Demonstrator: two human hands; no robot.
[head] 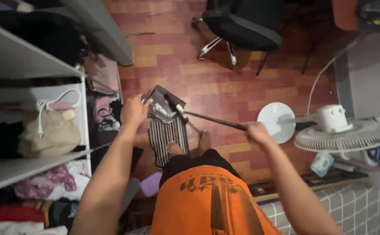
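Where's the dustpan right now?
Head view, centre-left: the dark dustpan is held in the left hand, above the striped mat by the feet, with the broom head against it.

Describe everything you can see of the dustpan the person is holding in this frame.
The dustpan is a dark grey, plastic-looking scoop, held tilted above the striped mat and the reddish wood-pattern floor. The left hand grips its left edge. Its open tray faces up toward the camera and holds what looks like pale, crumpled debris, too blurred to identify. The brush head of the long dark-handled broom, held in the right hand, rests against its right side. The dustpan's handle is not clearly visible.
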